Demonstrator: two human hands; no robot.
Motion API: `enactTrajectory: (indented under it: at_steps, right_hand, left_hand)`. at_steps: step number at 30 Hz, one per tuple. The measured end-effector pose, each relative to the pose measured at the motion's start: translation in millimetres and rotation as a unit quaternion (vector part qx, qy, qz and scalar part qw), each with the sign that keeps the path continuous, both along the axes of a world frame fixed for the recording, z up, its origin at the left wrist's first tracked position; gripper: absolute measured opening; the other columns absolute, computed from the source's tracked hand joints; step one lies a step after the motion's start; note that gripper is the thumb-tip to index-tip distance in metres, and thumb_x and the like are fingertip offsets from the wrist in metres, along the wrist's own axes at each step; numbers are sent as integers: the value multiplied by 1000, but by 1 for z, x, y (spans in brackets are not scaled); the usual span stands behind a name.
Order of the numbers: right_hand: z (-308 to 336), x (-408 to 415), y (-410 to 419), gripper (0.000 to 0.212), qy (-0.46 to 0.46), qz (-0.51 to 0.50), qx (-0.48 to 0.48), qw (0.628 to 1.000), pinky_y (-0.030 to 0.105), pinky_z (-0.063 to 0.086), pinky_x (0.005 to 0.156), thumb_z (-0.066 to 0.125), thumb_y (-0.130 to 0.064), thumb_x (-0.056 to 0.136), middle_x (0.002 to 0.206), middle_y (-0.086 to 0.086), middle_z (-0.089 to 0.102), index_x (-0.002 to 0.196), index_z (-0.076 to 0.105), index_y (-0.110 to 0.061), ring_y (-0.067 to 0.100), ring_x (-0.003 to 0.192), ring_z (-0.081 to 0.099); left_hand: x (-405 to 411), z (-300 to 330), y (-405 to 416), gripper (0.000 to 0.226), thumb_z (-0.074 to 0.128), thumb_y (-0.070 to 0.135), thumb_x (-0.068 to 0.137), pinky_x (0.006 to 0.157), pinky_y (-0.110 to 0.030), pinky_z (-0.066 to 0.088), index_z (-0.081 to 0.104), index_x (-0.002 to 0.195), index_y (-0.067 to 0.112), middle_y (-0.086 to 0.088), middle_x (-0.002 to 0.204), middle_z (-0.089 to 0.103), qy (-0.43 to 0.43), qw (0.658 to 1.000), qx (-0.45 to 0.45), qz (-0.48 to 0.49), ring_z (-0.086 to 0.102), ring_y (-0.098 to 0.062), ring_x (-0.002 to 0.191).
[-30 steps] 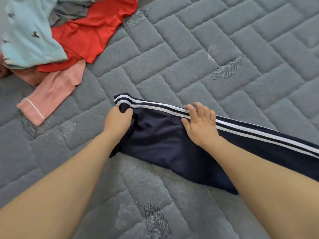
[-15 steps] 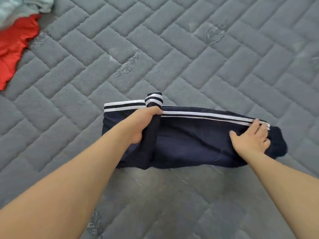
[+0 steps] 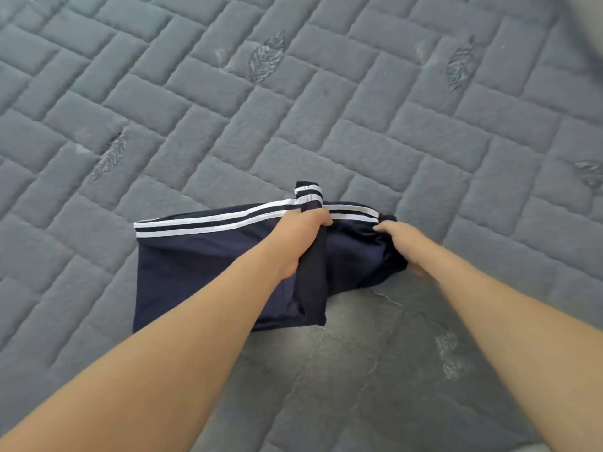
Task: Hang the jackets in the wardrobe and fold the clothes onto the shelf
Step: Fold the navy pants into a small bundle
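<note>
Navy track trousers [image 3: 195, 265] with two white side stripes lie partly folded on the grey quilted bed cover [image 3: 326, 109]. My left hand [image 3: 298, 238] grips a folded band of the trousers near their middle, and the striped end of that fold sticks up past my knuckles. My right hand [image 3: 404, 244] clutches the bunched right end of the trousers, close beside my left hand. The fabric under both hands is hidden.
The grey quilted cover with stitched leaf motifs [image 3: 266, 57] fills the view on all sides. A blurred pale edge [image 3: 587, 21] shows at the top right corner.
My right hand has pushed the right end of the trousers leftward toward my left hand, making the bundle shorter. The view has shifted right, and the red and blue clothes have left the frame.
</note>
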State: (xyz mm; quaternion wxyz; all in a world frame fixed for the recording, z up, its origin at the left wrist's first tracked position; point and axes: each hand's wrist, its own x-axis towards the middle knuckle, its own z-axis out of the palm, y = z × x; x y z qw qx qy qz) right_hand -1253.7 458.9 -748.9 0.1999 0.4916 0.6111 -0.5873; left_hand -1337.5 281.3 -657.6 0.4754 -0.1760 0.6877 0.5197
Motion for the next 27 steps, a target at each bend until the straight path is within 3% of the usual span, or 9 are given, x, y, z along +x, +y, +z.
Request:
enactTrajectory:
  at_steps: [3, 6, 9, 14, 16, 19, 22, 25, 27]
  right_hand:
    - [-7, 3, 1, 27, 41, -42, -34, 998, 35, 54, 82, 59, -33, 93, 97, 7, 72, 105, 68, -11, 26, 89, 68]
    - [-13, 2, 17, 62, 29, -108, -84, 990, 41, 53, 93, 47, -65, 90, 115, 10, 69, 119, 63, -13, 26, 99, 68]
    - [-3, 3, 27, 77, 47, -133, -114, 983, 32, 49, 77, 21, -70, 95, 101, 11, 67, 112, 66, -9, 23, 83, 62]
    - [15, -11, 9, 61, 76, -160, -33, 984, 36, 48, 82, 32, -62, 98, 123, 7, 60, 124, 58, -14, 22, 102, 56]
    - [15, -20, -12, 57, 78, -41, 227, 970, 43, 38, 104, 37, -53, 95, 138, 13, 51, 129, 56, -11, 31, 122, 49]
    - [19, -29, -68, 48, 165, 160, 492, 840, 50, 33, 107, 57, -26, 84, 138, 17, 47, 128, 55, -7, 36, 125, 45]
    - [25, -26, -164, 35, 242, 296, 480, 789, 46, 46, 84, 65, -19, 69, 109, 13, 55, 102, 62, -8, 36, 98, 55]
    - [25, -15, -265, 26, 216, 419, 429, 770, 37, 43, 64, 67, -34, 69, 87, 7, 54, 82, 59, -13, 30, 76, 56]
    - [23, -16, -319, 35, 150, 469, 384, 781, 38, 42, 71, 59, -47, 81, 95, 5, 54, 92, 57, -14, 28, 88, 56]
  left_hand:
    - [1, -5, 18, 11, 60, 10, 86, 71, -33, 54, 64, 96, 8, -13, 89, 68, 36, 999, -22, 30, 64, -26, 78]
    - [4, -11, 39, 16, 62, 14, 85, 76, -41, 57, 64, 99, 7, -17, 94, 69, 35, 999, -3, 18, 64, -27, 78]
    - [11, -13, 58, 24, 62, 30, 94, 62, -36, 59, 63, 106, 9, -12, 95, 67, -13, 995, 24, -92, 65, -25, 75]
    - [-16, -37, 4, 10, 52, 27, 90, 71, -34, 45, 55, 91, 18, -3, 87, 59, 158, 977, -135, -49, 53, -24, 77]
    - [-30, -45, -49, 15, 50, 29, 88, 86, -37, 46, 56, 98, 19, -4, 105, 60, 213, 940, -259, -68, 54, -28, 97]
    - [-51, -46, -134, 38, 51, 30, 90, 108, -45, 32, 51, 127, 23, -11, 139, 42, 223, 881, -411, -77, 37, -36, 130]
    - [-81, -53, -209, 51, 54, 32, 88, 112, -44, 31, 43, 137, 26, -13, 141, 39, 208, 885, -415, -38, 36, -35, 131]
    - [-100, -58, -250, 44, 59, 33, 90, 75, -32, 47, 42, 130, 29, -8, 108, 58, 171, 948, -268, 2, 55, -23, 89]
    - [-111, -59, -257, 37, 58, 32, 96, 68, -31, 42, 41, 129, 30, -3, 101, 59, 145, 968, -202, -13, 53, -19, 78]
